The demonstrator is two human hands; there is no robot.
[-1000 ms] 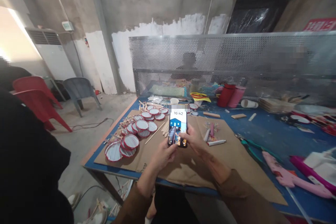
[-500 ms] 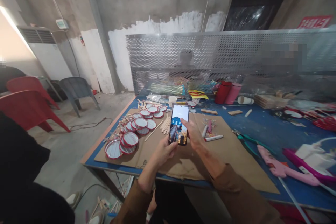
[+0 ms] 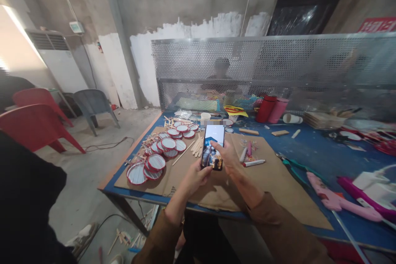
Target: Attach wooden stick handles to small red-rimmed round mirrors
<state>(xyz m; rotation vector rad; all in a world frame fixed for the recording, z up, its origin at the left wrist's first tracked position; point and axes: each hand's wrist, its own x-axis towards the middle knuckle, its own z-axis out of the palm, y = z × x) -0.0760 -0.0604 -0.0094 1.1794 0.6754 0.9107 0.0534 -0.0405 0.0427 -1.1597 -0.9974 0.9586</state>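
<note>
A smartphone (image 3: 215, 134) with a lit screen is held upright above a cardboard sheet (image 3: 262, 198). My left hand (image 3: 195, 176) grips its lower left corner, thumb along the bottom edge. Closed around the right side, my right hand (image 3: 230, 157) has its thumb over the middle of the screen. The fingers behind the phone are hidden. To the left lie several round, red-rimmed discs (image 3: 156, 161) in an overlapping pile. Flat wooden sticks (image 3: 197, 146) rest just left of the phone. Beside my right hand are markers (image 3: 254, 163).
Pliers (image 3: 292, 169), a pink glue gun (image 3: 337, 202) and a power strip with white plugs (image 3: 373, 185) occupy the right side. Red and pink bottles (image 3: 266, 108) stand before a perforated metal screen (image 3: 192, 62). A dark-clothed person (image 3: 27, 202) is close on the left; chairs (image 3: 95, 105) stand beyond.
My right thumb has moved left across the phone screen, and the picture on it has changed. The whole scene sits slightly further right in view. Both hands keep their hold.
</note>
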